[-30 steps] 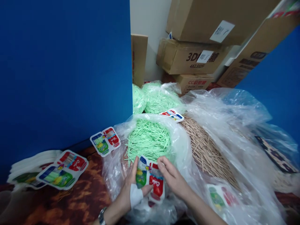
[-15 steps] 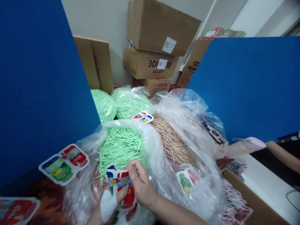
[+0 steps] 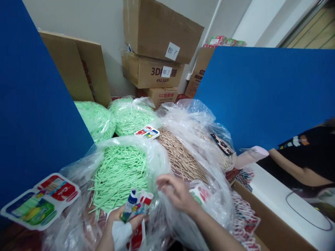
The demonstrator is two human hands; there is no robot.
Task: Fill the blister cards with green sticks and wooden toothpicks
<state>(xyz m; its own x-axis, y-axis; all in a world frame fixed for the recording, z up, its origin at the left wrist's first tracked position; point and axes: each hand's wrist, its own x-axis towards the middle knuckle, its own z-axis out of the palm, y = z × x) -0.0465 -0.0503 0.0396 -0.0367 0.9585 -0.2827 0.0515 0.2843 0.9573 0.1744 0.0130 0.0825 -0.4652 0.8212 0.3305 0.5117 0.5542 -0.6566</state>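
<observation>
My left hand [image 3: 115,217], with a white wrap near the thumb, is closed on a folded printed packet [image 3: 138,206] in red, blue and white. It is low over the clear bag of pale green sticks [image 3: 121,172]. My right hand [image 3: 176,192] is apart from the packet, fingers loosely extended beside the bag's plastic edge [image 3: 159,155]. I see nothing held in it. Right of that edge lies a clear bag of tan sticks [image 3: 181,155]. A similar printed packet [image 3: 200,192] shows partly behind my right hand, under plastic.
A flat double-panel packet [image 3: 43,200] lies at left, another [image 3: 147,132] between the bags. Blue partitions [image 3: 269,94] flank the workspace. Cardboard boxes [image 3: 159,71] are stacked behind. At right are an open carton [image 3: 277,223] of packets and another person's arm [image 3: 295,167].
My right hand has let go of the packet and moved right to the plastic edge. My left hand keeps the packet. The view has shifted right.
</observation>
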